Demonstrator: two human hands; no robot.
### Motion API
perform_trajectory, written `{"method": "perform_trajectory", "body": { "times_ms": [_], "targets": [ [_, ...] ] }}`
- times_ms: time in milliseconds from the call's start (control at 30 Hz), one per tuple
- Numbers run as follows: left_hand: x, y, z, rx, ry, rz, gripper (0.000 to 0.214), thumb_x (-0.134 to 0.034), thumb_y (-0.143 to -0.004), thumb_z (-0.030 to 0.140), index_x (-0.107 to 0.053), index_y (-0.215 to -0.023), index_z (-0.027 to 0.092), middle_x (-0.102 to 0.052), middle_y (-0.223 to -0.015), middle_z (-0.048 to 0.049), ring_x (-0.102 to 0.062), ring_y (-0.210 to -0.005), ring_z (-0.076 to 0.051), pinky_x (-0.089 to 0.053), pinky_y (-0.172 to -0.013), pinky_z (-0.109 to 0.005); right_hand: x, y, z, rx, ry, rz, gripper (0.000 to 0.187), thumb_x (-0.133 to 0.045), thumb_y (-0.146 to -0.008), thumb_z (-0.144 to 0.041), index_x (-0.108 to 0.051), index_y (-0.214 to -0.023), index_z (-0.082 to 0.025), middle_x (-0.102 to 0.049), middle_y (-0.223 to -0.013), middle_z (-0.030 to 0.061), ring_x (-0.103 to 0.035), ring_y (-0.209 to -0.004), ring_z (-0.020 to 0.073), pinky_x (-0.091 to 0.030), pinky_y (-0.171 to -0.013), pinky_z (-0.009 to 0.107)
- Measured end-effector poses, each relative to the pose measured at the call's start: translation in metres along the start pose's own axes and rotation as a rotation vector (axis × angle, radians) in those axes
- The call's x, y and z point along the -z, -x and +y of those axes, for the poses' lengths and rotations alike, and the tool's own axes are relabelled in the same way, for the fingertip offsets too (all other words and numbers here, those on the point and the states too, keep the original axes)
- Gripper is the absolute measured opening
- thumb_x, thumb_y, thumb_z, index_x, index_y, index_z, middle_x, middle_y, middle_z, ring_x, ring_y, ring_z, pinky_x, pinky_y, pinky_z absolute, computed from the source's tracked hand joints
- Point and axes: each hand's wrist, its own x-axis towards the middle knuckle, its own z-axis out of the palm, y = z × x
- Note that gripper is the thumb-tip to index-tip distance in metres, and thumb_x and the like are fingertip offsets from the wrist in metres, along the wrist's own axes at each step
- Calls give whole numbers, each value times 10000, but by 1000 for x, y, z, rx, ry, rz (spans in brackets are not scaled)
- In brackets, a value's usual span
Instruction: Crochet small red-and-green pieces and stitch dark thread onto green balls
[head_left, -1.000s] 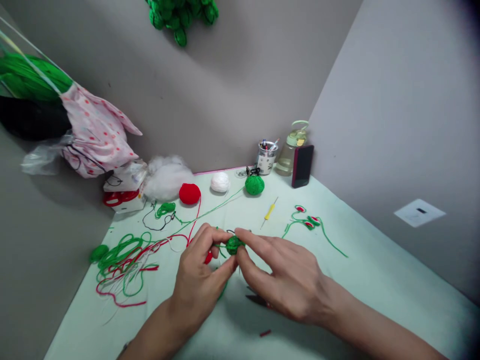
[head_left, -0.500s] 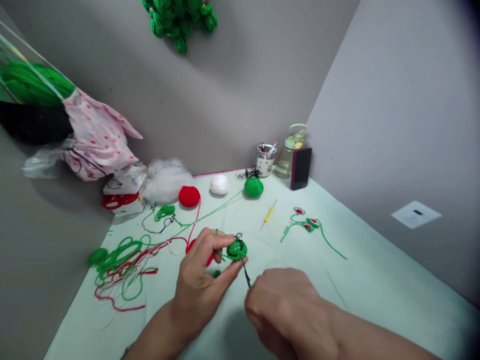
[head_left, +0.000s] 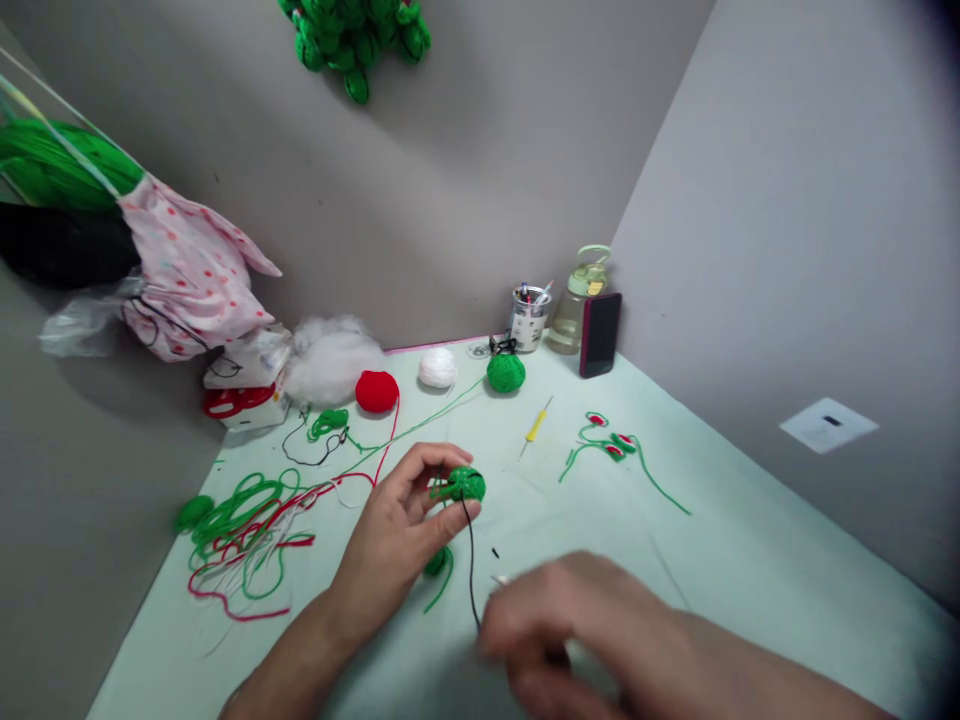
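Observation:
My left hand (head_left: pixel 401 535) pinches a small green crocheted piece (head_left: pixel 466 484) between thumb and fingers, just above the pale green table (head_left: pixel 720 560). A black thread (head_left: pixel 471 560) runs down from the piece to my right hand (head_left: pixel 570 630). The right hand is low in the picture, blurred by motion, with its fingers closed on the thread's end. A short green yarn scrap (head_left: pixel 439 572) lies under my left hand.
Red (head_left: pixel 376 391), white (head_left: pixel 437 367) and green (head_left: pixel 506 372) yarn balls lie at the back. A tangle of green and red yarn (head_left: pixel 247 525) covers the left. A yellow crochet hook (head_left: pixel 536 425), small crocheted pieces (head_left: pixel 611 445), a pen cup (head_left: pixel 529 318), bottle (head_left: pixel 574 300) and phone (head_left: pixel 600 333) are on the right.
My right hand has left the green piece and drawn back toward me, pulling the black thread out longer. My left hand keeps hold of the piece.

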Motion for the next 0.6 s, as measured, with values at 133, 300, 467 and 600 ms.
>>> {"method": "perform_trajectory", "body": {
  "times_ms": [133,300,467,600],
  "targets": [
    [-1,0,1,97,125,-45,312,-760,-865,300,-570,-1110,272,-640,-909,24,-646,-846,-148,-504,-792,-263,7,-23,20,-255,-532,168,120,-458,-1057,-265,-563,-1100,-226,-582,-677,-46,-551,-570,79,-482,-571,185],
    [4,-3,-4,82,132,12,199,-735,-893,304,-624,-1049,252,-657,-979,19,-658,-779,-124,-507,-789,-263,11,-25,34,-406,-960,347,103,-566,-1029,-303,-598,-1011,-208,-513,-567,-90,-471,-451,40,-393,-508,167],
    [10,-8,-12,121,182,89,217,-760,-873,320,-678,-1065,262,-652,-933,28,-660,-740,-119,-502,-777,-258,19,-19,26,-343,-864,322,92,-575,-1026,-316,-625,-1018,-240,-536,-579,-75,-479,-480,58,-386,-507,182],
    [13,-10,-12,170,224,63,323,-810,-831,289,-702,-1135,273,-687,-955,17,-677,-840,-127,-492,-838,-237,13,-13,17,-333,-515,327,92,-523,-1049,-259,-614,-1053,-270,-576,-657,-53,-501,-591,81,-405,-564,193]
  ]
}}
